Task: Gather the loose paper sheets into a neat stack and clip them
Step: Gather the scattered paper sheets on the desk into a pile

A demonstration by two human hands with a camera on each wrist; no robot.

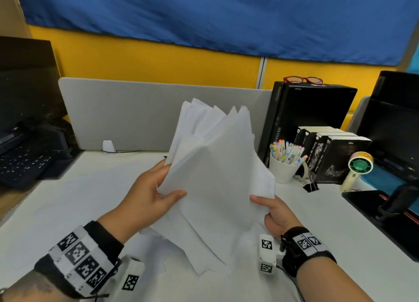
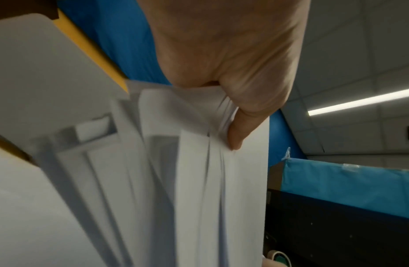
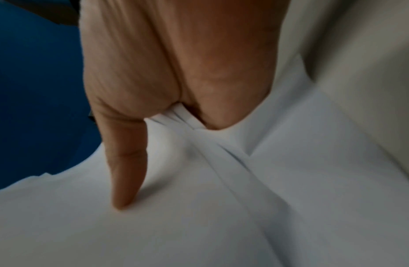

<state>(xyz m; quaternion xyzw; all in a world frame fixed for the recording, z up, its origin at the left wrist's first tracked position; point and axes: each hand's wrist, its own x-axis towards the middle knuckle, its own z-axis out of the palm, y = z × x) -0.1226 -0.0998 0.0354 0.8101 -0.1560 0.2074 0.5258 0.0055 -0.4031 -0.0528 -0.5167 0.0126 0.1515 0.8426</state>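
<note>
Both the left hand (image 1: pixel 149 195) and right hand (image 1: pixel 275 213) pinch an uneven, fanned bundle of white paper sheets (image 1: pixel 213 165) held above the desk (image 1: pixel 68 199), with the binder clip (image 1: pixel 310 186) well apart.

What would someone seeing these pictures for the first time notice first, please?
First, the fanned bundle of loose white paper sheets held upright at the centre of the white desk, edges uneven, gripped by the left hand on one side and the right hand on the other. Next, at the right, the white cup of pastel-capped markers and the small black binder clip lying on the desk beside it.
</note>
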